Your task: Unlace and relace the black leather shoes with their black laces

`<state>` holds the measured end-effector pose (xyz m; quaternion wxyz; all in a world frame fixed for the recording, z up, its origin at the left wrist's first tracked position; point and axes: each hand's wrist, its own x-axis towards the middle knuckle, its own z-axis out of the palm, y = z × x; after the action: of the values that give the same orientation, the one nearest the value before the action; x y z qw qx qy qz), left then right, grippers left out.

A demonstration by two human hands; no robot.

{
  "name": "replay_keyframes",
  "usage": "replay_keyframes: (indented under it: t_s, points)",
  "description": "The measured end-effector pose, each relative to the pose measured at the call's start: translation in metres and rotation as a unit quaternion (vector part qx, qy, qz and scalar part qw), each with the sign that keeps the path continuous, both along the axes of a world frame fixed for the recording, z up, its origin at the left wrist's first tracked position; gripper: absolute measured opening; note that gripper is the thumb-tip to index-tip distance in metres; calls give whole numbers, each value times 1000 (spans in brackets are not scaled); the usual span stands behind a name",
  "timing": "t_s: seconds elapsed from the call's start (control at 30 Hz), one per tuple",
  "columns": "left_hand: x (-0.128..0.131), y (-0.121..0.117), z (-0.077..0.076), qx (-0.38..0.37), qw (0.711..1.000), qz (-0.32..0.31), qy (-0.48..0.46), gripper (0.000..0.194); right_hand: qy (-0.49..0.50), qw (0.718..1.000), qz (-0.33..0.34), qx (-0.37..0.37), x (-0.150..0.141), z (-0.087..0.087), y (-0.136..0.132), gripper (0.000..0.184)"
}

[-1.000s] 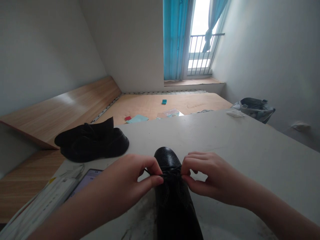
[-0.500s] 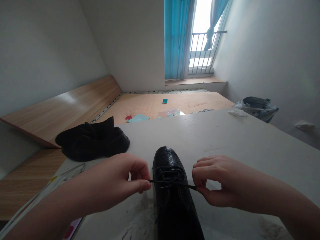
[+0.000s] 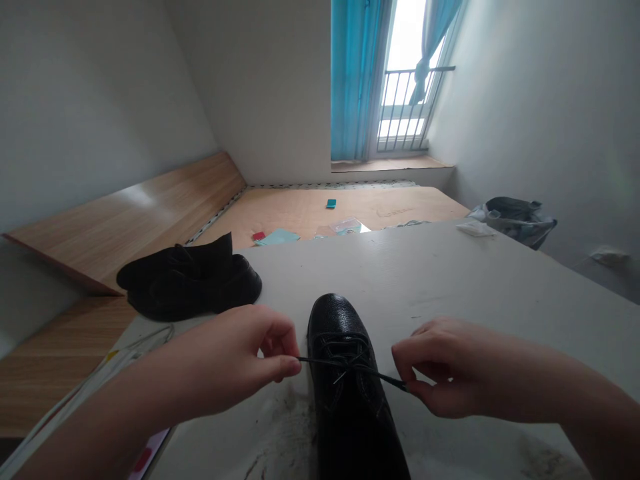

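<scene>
A black pebbled-leather lace-up shoe (image 3: pixel 344 373) stands on the white table (image 3: pixel 450 283), its toe pointing away from me. Its thin black shoelace (image 3: pixel 353 364) runs out to both sides across the eyelets. My left hand (image 3: pixel 235 350) pinches one lace end between thumb and finger, just left of the shoe. My right hand (image 3: pixel 445 368) pinches the other end to the right of the shoe, and the lace lies taut between them. Neither hand touches the leather upper. The shoe's heel runs out of view at the bottom.
A second pair of black shoes (image 3: pixel 187 283) lies on the table's left. Beyond the table's far edge is a low wooden platform (image 3: pixel 320 210) with small scattered items. A grey bag (image 3: pixel 520 220) sits at right. Cables and a pink-edged paper lie lower left.
My hands have moved apart from close together at the eyelets, pulling the lace ends out to the sides. My right hand has shifted further right and the lace now runs taut.
</scene>
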<state>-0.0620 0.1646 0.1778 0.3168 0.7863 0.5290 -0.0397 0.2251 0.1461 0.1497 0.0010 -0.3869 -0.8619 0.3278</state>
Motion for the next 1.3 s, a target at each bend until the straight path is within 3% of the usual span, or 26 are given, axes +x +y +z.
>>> replay_keyframes:
  t_s: [0.1,0.23,0.37,0.5,0.73,1.07,1.17,1.3]
  points:
    - [1,-3,1,5,1000,-1,-24,29,6,999,-37,19,-2,4,3,10]
    - [13,-10,1,50,993,-4,-108,23,85,989,-107,56,-11,3,7,22]
    - [34,-21,-6,148,977,-27,-152,16,162,980,-87,76,-23,-8,6,19]
    - [48,-27,-17,229,965,2,-130,9,187,976,-76,84,-29,-15,5,13]
    - [51,-23,-26,199,969,17,-147,6,216,970,-70,88,-30,-11,4,11]
    - [50,-20,-26,156,974,13,-165,7,158,974,-108,124,-1,-2,17,15]
    - [47,-22,-19,159,970,14,-184,10,170,961,-126,178,-6,-3,14,9]
    - [49,-32,-12,201,967,-32,-151,7,206,937,-92,268,-19,-4,3,27]
